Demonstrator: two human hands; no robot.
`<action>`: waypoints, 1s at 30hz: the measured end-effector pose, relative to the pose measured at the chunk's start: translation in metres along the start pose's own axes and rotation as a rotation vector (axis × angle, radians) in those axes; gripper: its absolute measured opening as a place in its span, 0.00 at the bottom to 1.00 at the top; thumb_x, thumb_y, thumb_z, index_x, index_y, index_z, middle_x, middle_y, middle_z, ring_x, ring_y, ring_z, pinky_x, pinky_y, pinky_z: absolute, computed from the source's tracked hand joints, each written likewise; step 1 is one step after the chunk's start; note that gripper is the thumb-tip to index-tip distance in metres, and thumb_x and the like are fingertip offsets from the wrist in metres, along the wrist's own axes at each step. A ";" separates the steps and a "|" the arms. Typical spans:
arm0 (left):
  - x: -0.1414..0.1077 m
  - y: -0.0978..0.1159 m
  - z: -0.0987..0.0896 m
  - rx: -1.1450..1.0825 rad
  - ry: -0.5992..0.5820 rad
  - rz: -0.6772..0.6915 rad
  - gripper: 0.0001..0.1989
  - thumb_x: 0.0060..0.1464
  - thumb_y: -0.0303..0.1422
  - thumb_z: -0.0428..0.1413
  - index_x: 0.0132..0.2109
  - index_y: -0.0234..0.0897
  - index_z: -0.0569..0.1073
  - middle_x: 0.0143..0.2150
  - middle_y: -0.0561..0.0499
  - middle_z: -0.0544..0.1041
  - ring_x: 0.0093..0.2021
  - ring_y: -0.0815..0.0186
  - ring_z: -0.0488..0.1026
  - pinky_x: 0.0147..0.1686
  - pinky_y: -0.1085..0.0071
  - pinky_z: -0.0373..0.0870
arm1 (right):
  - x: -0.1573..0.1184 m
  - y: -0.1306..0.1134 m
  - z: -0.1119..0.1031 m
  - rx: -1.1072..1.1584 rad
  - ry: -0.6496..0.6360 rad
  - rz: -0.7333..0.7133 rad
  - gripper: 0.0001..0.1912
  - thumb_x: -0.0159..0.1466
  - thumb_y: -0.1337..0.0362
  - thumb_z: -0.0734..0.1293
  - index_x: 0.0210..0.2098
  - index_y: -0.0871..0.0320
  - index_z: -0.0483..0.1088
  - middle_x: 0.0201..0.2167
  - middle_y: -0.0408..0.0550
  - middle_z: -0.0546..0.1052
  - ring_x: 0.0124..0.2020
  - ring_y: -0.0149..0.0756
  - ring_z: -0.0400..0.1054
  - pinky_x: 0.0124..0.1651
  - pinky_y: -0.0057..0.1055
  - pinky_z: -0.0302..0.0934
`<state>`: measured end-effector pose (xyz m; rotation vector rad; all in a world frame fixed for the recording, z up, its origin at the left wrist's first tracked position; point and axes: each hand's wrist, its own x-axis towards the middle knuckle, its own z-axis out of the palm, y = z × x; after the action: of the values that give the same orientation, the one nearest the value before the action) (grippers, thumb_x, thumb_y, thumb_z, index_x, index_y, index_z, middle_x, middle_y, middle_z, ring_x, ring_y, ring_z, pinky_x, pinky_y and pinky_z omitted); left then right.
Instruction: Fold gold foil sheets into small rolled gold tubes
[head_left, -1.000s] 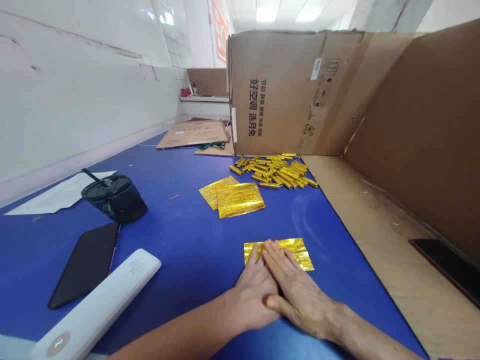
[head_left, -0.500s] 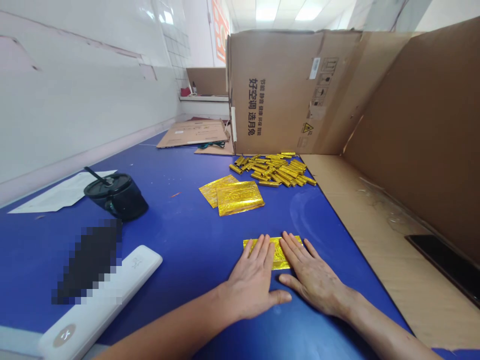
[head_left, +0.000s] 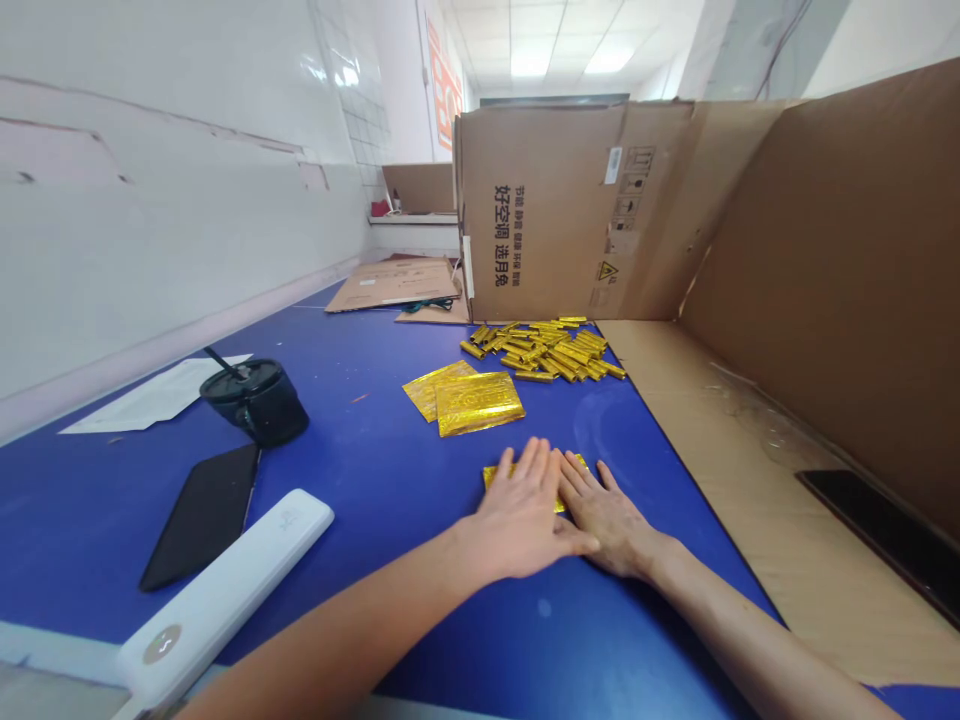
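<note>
Evidently the gold foil sheet (head_left: 489, 474) is a light, thin thing; it lies on the blue table (head_left: 375, 450) in front of the person, mostly covered, with only a left corner, a sliver between the hands and a bit at the far right edge showing. The left hand (head_left: 517, 510) lies over it palm down, nearly flat, fingers extended and thumb out to the side; the right hand (head_left: 611, 525) is beside it, also palm down with fingers stretched forward. Neither is curled round anything. The left thumb overlaps the near part of the right hand. How hard they press, I cannot tell.

The shiny, wrinkled surface suggests foil that creases readily, slides on the smooth table and could tear if tugged. Flat fingers spread the load well; for lifting, a gentle pinch at a corner or along an edge seems best. The loose foil sheets (head_left: 480, 403) beyond probably handle alike, while the small gold rolls (head_left: 562, 350) look stiffer, better gripped across their middles.
</note>
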<state>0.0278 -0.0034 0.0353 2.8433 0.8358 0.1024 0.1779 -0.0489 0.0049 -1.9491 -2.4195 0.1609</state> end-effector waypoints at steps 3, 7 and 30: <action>0.015 0.010 0.012 -0.055 0.001 0.103 0.45 0.47 0.58 0.37 0.61 0.28 0.36 0.63 0.41 0.35 0.61 0.56 0.29 0.56 0.56 0.33 | 0.000 0.000 -0.001 0.001 -0.014 -0.020 0.32 0.60 0.52 0.53 0.59 0.59 0.45 0.59 0.59 0.50 0.59 0.51 0.39 0.55 0.56 0.35; 0.011 -0.006 0.025 -0.098 -0.064 0.094 0.43 0.49 0.56 0.37 0.61 0.34 0.32 0.63 0.44 0.32 0.61 0.56 0.31 0.56 0.56 0.35 | -0.001 0.001 0.000 0.034 0.012 -0.004 0.33 0.60 0.51 0.51 0.60 0.62 0.43 0.60 0.58 0.46 0.60 0.48 0.35 0.55 0.55 0.34; -0.018 -0.035 0.017 -0.105 -0.059 0.068 0.41 0.48 0.53 0.44 0.61 0.32 0.42 0.63 0.42 0.39 0.61 0.58 0.33 0.57 0.58 0.34 | -0.009 0.024 -0.003 0.396 0.311 -0.048 0.13 0.60 0.67 0.54 0.40 0.56 0.65 0.50 0.51 0.67 0.53 0.37 0.57 0.54 0.42 0.50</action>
<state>-0.0035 0.0133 0.0113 2.7619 0.7011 0.0695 0.2034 -0.0529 0.0055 -1.6076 -2.0478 0.2869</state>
